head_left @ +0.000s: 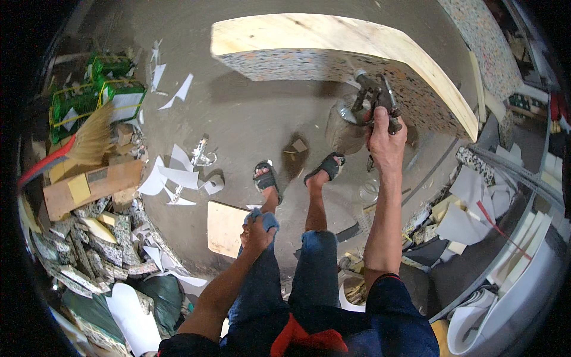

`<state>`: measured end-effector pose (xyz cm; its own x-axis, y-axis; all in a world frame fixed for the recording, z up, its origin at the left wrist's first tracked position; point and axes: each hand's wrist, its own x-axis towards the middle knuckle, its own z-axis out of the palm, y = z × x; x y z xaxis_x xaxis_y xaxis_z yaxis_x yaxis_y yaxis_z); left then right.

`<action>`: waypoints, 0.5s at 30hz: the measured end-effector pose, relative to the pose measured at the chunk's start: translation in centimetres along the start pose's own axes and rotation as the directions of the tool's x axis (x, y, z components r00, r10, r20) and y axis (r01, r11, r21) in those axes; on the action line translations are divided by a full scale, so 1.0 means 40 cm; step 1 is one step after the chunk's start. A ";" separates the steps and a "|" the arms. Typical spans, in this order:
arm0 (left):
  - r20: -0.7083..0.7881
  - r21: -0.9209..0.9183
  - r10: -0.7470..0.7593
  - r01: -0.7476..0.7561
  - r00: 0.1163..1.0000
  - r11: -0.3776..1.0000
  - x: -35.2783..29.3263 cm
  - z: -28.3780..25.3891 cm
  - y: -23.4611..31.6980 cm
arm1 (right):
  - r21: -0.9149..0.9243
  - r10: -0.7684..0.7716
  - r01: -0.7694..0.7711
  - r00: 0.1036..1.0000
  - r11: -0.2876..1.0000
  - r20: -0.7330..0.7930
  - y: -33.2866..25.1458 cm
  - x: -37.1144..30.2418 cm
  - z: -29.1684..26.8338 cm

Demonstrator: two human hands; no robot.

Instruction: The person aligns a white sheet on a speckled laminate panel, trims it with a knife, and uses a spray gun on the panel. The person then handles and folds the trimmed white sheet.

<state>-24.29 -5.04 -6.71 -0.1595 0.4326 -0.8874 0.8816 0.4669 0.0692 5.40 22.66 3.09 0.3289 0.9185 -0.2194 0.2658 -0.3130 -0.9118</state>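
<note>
My right hand (388,143) is wrapped round the handle of a dark, stained spray gun (377,95). Its nozzle points toward a long, curved foam slab (321,34) beyond it. That slab has a pale cream layer on top and speckled, multicoloured foam on the side facing me. Below the gun, a round, cloudy container (346,128) shows; whether it is joined to the gun I cannot tell. My left hand (257,234) is at my left knee, fingers curled over the rolled blue jeans (270,221).
Foam offcuts (107,238), a wooden board (92,187) and a red-handled broom (89,140) crowd the left. White scraps (172,175) litter the floor near my sandalled feet. A pale flat board (226,229) lies beside my left leg. More scraps (470,208) are piled at right.
</note>
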 end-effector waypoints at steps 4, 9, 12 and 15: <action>0.032 -0.058 0.037 -0.035 0.999 0.998 0.003 -0.047 -0.065 | 0.077 0.026 -0.042 0.980 0.996 0.198 -0.053 -0.100 0.072; 0.031 -0.084 0.079 -0.077 0.996 0.993 0.016 -0.065 -0.140 | 0.194 0.097 -0.132 0.979 0.972 0.178 -0.041 -0.266 0.050; 0.021 -0.065 0.078 -0.076 0.997 0.995 0.002 -0.042 -0.188 | 0.058 0.262 -0.267 0.961 0.962 0.089 0.022 -0.394 -0.005; 0.073 0.027 0.102 -0.104 0.992 0.994 0.012 -0.005 -0.200 | -0.120 0.263 -0.277 0.958 0.953 -0.116 0.141 -0.560 -0.081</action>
<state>-31.51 -8.40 -7.60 -0.0357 0.4207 -0.9065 0.9053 0.3979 0.1490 2.47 -0.44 4.00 0.4903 0.7692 -0.4098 0.2716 -0.5816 -0.7668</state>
